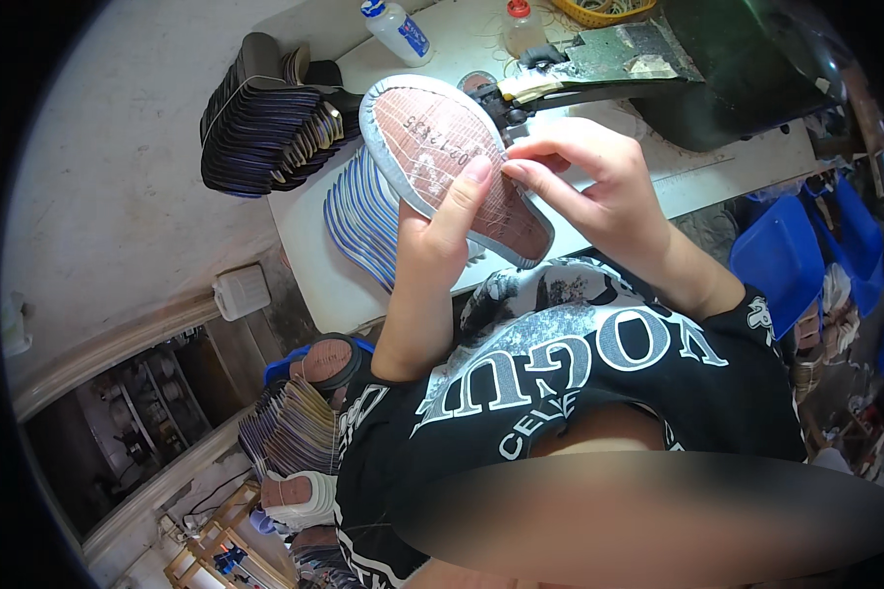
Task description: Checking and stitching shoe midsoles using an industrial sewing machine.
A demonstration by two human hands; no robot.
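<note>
My left hand point(440, 231) grips a shoe insole point(432, 147) from below, thumb pressed on its reddish-brown fabric face; the piece has a pale grey rim. My right hand point(589, 182) pinches the insole's right edge with thumb and fingertips. The insole's toe end sits close to the needle area of a dark sewing machine point(599, 59) on the white table point(314, 265).
A fanned row of blue-edged insoles point(359, 221) lies on the table under my left hand. A dark stack of soles point(260, 123) sits at the table's left. Two plastic bottles point(398, 29) stand at the back. More soles point(295, 422) are piled low left; blue bins point(786, 255) stand right.
</note>
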